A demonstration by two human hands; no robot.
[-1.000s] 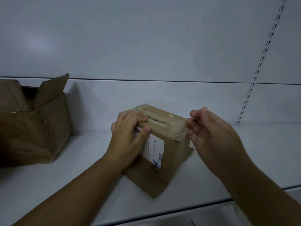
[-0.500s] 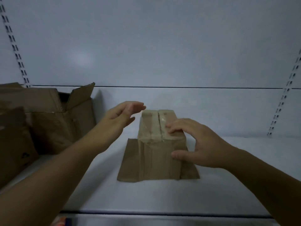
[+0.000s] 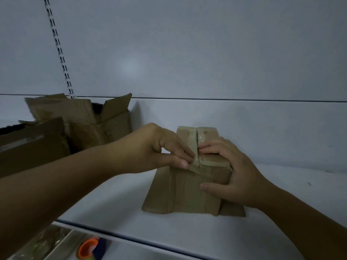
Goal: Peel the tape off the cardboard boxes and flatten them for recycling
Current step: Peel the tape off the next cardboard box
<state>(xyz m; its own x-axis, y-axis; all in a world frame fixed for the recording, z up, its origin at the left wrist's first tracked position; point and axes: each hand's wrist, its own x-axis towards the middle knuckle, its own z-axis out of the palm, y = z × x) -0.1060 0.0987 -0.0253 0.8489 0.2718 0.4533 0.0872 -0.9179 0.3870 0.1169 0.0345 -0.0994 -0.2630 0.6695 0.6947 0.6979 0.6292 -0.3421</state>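
You are at the peeling step on the box (image 3: pixel 187 190), which stands near the middle of the shelf (image 3: pixel 281 194), a little towards its front edge. Its bottom flaps are splayed on the shelf. Your left hand (image 3: pixel 157 147) pinches the tape (image 3: pixel 193 162) between thumb and fingertips at the near end of the top seam. Your right hand (image 3: pixel 238 173) clamps the box, fingers curled over the top and thumb pressed on the front face. The seam looks partly split already. Next, I judge, you should draw the tape back along the seam, low and steady, while the right hand braces. The open boxes (image 3: pixel 84 121) wait at the shelf's back left.
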